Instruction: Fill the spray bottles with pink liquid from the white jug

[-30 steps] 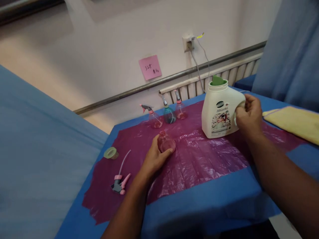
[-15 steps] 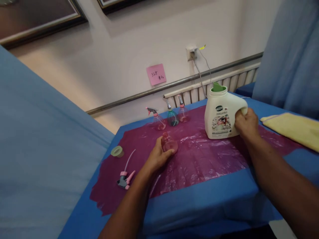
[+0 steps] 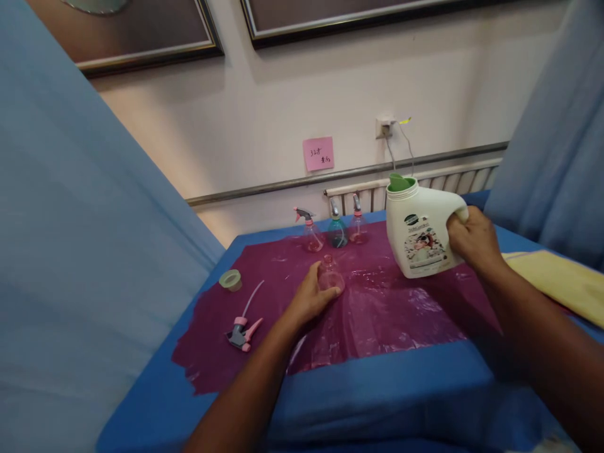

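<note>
My left hand [image 3: 313, 294] is closed around a clear pink spray bottle [image 3: 333, 281] without its head, which stands on the plastic sheet. By its handle, my right hand [image 3: 476, 238] grips a cream detergent jug [image 3: 419, 245] with an uncapped mouth and a green spout [image 3: 400, 183]. The jug is tilted a little to the left, its base raised off the sheet. Left of my left forearm lies a grey and pink spray head [image 3: 240, 333] with its tube. A pale green cap [image 3: 231, 280] sits farther back on the left.
Two pink spray bottles [image 3: 313, 236] and a teal one [image 3: 337, 232] stand at the back of the purple plastic sheet [image 3: 377, 321]. A folded yellow cloth [image 3: 561, 277] lies at the right. Blue curtains [image 3: 85, 251] flank the table; behind it are a radiator [image 3: 457, 180] and wall socket [image 3: 384, 128].
My right hand has lifted the jug off the sheet and tipped it slightly left. My left hand still holds the pink bottle. The camera view has shifted.
</note>
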A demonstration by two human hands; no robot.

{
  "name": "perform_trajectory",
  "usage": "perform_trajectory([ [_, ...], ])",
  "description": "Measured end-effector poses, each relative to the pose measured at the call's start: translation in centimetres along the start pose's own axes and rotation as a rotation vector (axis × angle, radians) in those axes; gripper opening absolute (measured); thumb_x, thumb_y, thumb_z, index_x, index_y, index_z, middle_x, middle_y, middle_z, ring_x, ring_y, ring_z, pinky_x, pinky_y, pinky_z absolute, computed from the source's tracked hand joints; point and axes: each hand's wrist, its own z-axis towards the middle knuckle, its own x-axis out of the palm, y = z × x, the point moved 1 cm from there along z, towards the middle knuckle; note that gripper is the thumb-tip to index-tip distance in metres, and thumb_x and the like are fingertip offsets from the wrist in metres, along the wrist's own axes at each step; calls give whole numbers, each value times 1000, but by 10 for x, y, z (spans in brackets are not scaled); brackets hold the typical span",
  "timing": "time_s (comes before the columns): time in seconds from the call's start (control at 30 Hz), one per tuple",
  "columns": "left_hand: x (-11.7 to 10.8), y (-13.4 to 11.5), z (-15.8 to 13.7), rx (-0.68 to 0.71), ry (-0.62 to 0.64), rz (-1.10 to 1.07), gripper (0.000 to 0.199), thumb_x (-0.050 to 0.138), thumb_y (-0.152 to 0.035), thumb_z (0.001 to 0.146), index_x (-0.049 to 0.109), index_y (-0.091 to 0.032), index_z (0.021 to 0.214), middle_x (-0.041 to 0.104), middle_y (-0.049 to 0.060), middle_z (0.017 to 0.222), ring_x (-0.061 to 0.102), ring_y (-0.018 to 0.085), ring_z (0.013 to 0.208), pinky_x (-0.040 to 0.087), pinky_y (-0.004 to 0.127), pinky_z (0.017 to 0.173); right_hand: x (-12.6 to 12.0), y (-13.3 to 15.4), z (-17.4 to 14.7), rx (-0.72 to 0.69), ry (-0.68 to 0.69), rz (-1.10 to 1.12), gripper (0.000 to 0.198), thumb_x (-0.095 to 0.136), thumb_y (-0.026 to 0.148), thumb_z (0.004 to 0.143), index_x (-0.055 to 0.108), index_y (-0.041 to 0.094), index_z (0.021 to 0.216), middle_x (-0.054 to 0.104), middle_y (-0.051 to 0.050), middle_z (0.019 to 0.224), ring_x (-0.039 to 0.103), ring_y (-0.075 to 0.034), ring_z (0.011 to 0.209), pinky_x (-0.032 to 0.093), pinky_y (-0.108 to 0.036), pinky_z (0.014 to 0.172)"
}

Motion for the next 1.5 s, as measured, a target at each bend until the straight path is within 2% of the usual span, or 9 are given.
perform_trajectory([
  [0.13, 1, -3, -1, 6, 21, -41, 86, 90, -39, 84, 49, -23, 158, 66, 13, 158, 64, 35, 146, 49, 50, 127, 15, 12, 4, -31, 32, 16, 39, 47, 54, 99, 69, 23, 105, 77, -17, 108, 63, -32, 95, 43, -40, 77],
  [0.3, 0, -11, -4, 9, 32, -102, 90, 90, -39, 83, 46, -22, 160, 62, 15, 163, 62, 34, 150, 46, 50, 130, 35, 17, 2, -78, 99, -13, 31, 52, 49, 98, 69, 24, 102, 77, -14, 100, 63, -30, 88, 37, -37, 71],
  [0.4, -1, -12, -5, 10, 30, -96, 89, 91, -37, 83, 47, -24, 159, 63, 14, 163, 60, 35, 151, 44, 53, 132, 38, 20, 1, -124, 134, -63, 29, 52, 48, 98, 68, 24, 100, 77, -14, 99, 64, -29, 86, 35, -37, 69],
  [0.53, -5, -6, -3, -28, 12, -146, 91, 92, -38, 82, 48, -23, 160, 67, 14, 157, 67, 37, 144, 50, 54, 126, 34, 23, 5, -198, 148, -88, 28, 52, 45, 97, 70, 24, 102, 78, -13, 100, 66, -31, 88, 37, -37, 70],
  [0.73, -16, -12, 6, -22, -83, -152, 89, 95, -39, 78, 53, -23, 155, 70, 17, 151, 70, 37, 139, 51, 57, 124, 34, 30, 22, -262, 166, -189, 26, 56, 35, 91, 76, 24, 104, 81, -13, 100, 69, -32, 90, 37, -36, 69],
  [0.93, -39, -25, 9, -38, -260, -40, 80, 93, -38, 78, 56, -25, 149, 69, 15, 153, 68, 36, 142, 50, 56, 125, 39, 51, 23, -281, 174, -345, 31, 56, 37, 97, 81, 23, 107, 84, -17, 106, 73, -33, 91, 34, -38, 70],
  [1.1, -61, -34, 2, -32, -309, 61, 83, 93, -37, 79, 54, -25, 150, 67, 16, 154, 66, 36, 144, 48, 55, 127, 39, 74, 13, -325, 198, -448, 32, 55, 38, 100, 82, 24, 111, 85, -17, 106, 75, -33, 91, 36, -38, 71],
  [1.27, -76, -58, -15, -19, -271, 191, 83, 93, -39, 80, 55, -28, 153, 68, 14, 154, 65, 37, 145, 48, 56, 127, 41, 91, 4, -378, 188, -492, 34, 54, 37, 101, 82, 23, 114, 86, -18, 108, 76, -34, 90, 39, -39, 70],
  [1.5, -94, -85, -27, 68, -120, 401, 79, 85, -43, 87, 54, -29, 159, 69, 12, 154, 67, 38, 143, 53, 55, 124, 49, 100, -1, -439, 193, -475, 31, 59, 41, 101, 82, 23, 112, 86, -18, 108, 76, -35, 95, 41, -39, 72],
])
